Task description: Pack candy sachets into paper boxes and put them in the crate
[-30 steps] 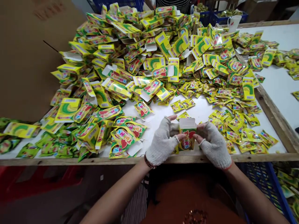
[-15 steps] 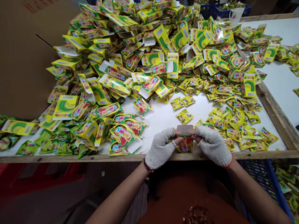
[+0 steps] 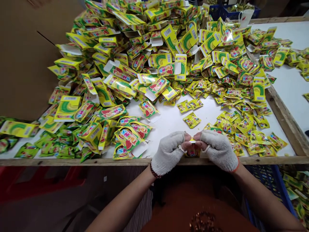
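Close to the table's front edge, a small yellow-green candy box (image 3: 193,152) is pinched between my two hands, its lower front showing below the fingers. My left hand (image 3: 170,151), in a fingerless white knit glove, grips the box's left side near the top. On the right side my right hand (image 3: 217,149), gloved alike, closes its thumb and fingers on the flap end. Most of the box's top is hidden by the fingertips. Yellow candy packets (image 3: 191,120) lie just beyond the hands, and several flat boxes (image 3: 127,137) rest to the left.
A high heap of yellow-green boxes (image 3: 120,85) covers the back of the table. Green packets (image 3: 65,151) lie front left, more yellow packets (image 3: 252,130) at right. A wooden rim (image 3: 285,120) borders the table. There is a cardboard carton (image 3: 29,64) at left and a blue crate (image 3: 277,180) below right.
The box's raised top flap has been folded down, and my fingertips have come closer together over it. The view has shifted slightly.
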A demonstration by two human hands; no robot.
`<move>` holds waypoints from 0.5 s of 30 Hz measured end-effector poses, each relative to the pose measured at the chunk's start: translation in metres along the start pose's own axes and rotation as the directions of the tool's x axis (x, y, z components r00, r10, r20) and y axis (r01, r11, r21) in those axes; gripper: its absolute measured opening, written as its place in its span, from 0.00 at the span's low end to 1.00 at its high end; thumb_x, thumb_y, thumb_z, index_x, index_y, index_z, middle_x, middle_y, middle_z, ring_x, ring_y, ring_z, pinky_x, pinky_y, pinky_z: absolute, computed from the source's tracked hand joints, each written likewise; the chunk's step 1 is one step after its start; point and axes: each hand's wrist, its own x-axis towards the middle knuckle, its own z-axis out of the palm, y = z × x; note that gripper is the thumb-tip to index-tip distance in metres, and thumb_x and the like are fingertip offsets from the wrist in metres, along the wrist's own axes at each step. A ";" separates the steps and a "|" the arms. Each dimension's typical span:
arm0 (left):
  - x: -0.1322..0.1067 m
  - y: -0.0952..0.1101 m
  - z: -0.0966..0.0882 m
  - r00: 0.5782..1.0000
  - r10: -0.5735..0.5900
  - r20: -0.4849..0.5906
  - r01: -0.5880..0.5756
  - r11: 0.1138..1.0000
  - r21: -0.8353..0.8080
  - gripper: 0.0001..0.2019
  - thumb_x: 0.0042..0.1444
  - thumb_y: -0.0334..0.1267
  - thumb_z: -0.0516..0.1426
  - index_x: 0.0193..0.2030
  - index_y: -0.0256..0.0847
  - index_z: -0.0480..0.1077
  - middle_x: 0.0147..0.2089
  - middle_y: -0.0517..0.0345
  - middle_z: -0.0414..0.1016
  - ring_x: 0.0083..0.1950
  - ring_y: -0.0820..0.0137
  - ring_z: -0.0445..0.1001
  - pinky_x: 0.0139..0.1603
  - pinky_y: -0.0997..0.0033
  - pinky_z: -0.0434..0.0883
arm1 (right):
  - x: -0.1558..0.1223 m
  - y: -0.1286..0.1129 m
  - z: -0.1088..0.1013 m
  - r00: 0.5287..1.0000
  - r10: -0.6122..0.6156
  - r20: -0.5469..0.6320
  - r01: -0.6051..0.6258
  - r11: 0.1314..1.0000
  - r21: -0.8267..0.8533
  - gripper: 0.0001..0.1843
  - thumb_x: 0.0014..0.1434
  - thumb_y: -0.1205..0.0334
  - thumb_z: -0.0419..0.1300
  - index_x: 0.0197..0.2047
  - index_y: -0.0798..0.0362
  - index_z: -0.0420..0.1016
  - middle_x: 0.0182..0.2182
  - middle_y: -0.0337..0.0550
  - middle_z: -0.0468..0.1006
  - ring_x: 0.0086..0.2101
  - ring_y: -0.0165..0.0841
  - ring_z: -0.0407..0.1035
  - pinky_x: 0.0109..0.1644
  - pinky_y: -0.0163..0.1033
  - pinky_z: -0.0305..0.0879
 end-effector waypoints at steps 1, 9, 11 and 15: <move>0.002 0.004 -0.002 0.999 -0.051 0.012 0.051 0.999 -0.001 0.09 0.62 0.40 0.59 0.40 0.38 0.78 0.39 0.53 0.81 0.40 0.68 0.79 0.42 0.71 0.75 | 0.001 -0.003 -0.001 0.999 0.036 0.008 -0.036 0.999 -0.002 0.09 0.67 0.61 0.58 0.40 0.53 0.79 0.31 0.41 0.78 0.32 0.31 0.72 0.37 0.35 0.66; 0.012 0.012 -0.012 0.980 -0.160 0.119 0.158 0.987 0.026 0.09 0.63 0.37 0.57 0.38 0.37 0.77 0.34 0.57 0.80 0.35 0.72 0.77 0.36 0.76 0.73 | 0.008 -0.009 -0.001 0.992 0.126 -0.002 -0.126 0.992 -0.007 0.07 0.64 0.64 0.60 0.36 0.54 0.79 0.27 0.38 0.78 0.29 0.30 0.71 0.34 0.34 0.65; 0.010 0.009 -0.014 0.989 -0.071 0.129 0.068 0.997 0.025 0.09 0.64 0.36 0.56 0.39 0.37 0.77 0.35 0.55 0.81 0.36 0.72 0.77 0.38 0.75 0.73 | 0.006 -0.006 -0.003 0.998 0.068 0.005 -0.068 0.998 0.008 0.07 0.64 0.66 0.59 0.37 0.53 0.79 0.28 0.39 0.77 0.29 0.30 0.72 0.34 0.34 0.66; 0.005 0.002 -0.017 0.938 0.257 0.234 -0.279 0.958 0.062 0.06 0.62 0.32 0.57 0.43 0.37 0.76 0.38 0.50 0.80 0.39 0.70 0.78 0.40 0.74 0.74 | -0.001 0.004 -0.012 0.976 -0.161 0.146 0.166 0.986 -0.023 0.15 0.62 0.73 0.55 0.47 0.51 0.79 0.39 0.45 0.80 0.38 0.34 0.75 0.42 0.37 0.71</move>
